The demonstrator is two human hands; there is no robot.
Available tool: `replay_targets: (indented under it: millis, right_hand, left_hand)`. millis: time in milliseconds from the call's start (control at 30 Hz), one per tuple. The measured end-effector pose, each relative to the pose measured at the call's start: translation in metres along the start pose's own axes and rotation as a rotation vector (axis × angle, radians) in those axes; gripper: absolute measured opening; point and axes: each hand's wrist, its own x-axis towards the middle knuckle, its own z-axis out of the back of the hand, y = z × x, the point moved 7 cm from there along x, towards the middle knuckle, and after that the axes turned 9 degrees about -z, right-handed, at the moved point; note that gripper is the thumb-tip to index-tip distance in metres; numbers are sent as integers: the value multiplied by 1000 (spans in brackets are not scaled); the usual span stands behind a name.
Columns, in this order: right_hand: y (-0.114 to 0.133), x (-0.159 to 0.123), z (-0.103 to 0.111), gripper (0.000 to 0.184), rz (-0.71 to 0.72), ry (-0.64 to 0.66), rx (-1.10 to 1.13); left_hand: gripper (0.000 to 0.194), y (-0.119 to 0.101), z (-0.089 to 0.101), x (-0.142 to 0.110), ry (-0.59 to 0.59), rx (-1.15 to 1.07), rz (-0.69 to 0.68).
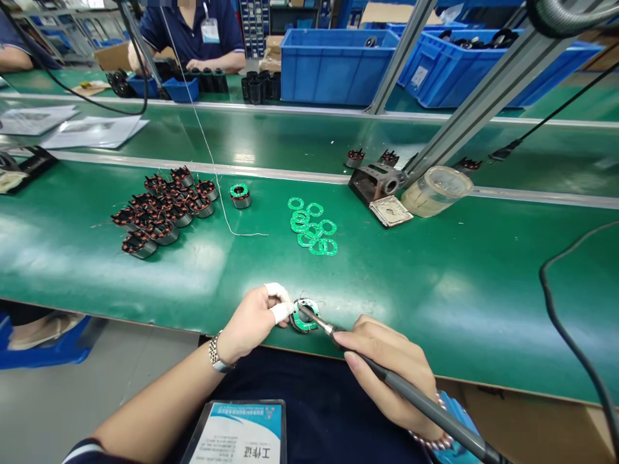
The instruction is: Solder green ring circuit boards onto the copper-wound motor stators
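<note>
My right hand (391, 367) is closed around the grey handle of a soldering iron (387, 377). Its tip reaches a motor stator (305, 316) topped with a green ring-shaped circuit board, close to the bench's front edge. With thumb and fingers in white finger cots, my left hand (261, 316) pinches the stator's left side. Farther back lie several loose green ring boards (312, 229). One stator with a green ring on top (240, 196) stands alone, beside a thin strand of solder wire (227, 222) hanging from above. A group of bare copper-wound stators (164, 209) sits to the left.
A soldering iron stand (374, 183) with a sponge pad (391, 211) and a cloudy plastic jar (438, 191) stand at the back right. A black cable (556, 309) hangs at the right. Blue bins (338, 71) and a seated person (193, 38) are across the bench.
</note>
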Motion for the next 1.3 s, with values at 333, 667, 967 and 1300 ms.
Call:
replay_targets:
  millis: [333,667,967,1300]
  right_hand:
    - [2,-2,13,27,15,-69,12]
    - [-30,2,-20,38,-96,-35,-157]
    - [-39,7,-45,37,-94,9,-152]
    - [-39,11,-43,35,-23,75,-122]
  left_hand:
    - [9,1,0,2,5,-41,22]
    - [11,0,-1,2,14,-34,27]
    - [13,-9,-1,-1,41,-75,-61]
    - [16,-16,8,-2,227,292,-354]
